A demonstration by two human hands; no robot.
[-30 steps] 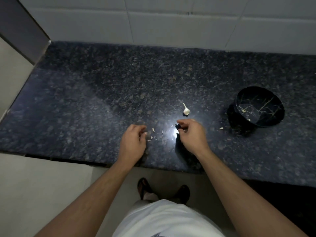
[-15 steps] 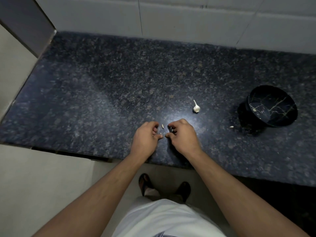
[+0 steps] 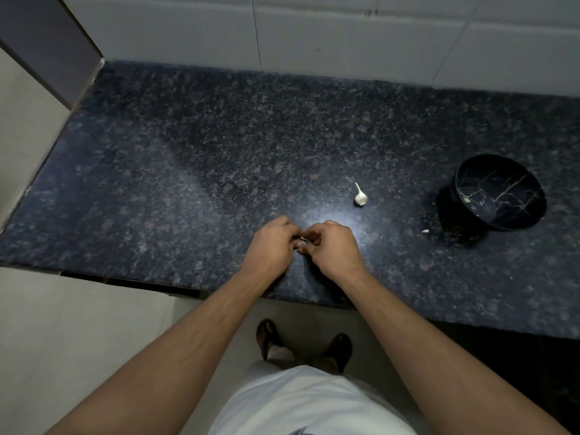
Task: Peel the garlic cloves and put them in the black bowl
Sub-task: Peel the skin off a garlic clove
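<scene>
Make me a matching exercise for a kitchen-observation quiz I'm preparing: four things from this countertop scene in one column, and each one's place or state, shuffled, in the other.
Things:
1. garlic bulb
2. black bowl
3. garlic clove
4. pale scrap

Places or states:
A. pinched between the left hand and the right hand
B. lying loose on the countertop just left of the bowl's base
C. far right of the counter, tilted, one pale piece inside
D. alone on the counter beyond the hands, stem pointing away

Pairs: 1-D, 2-C, 3-A, 4-B
</scene>
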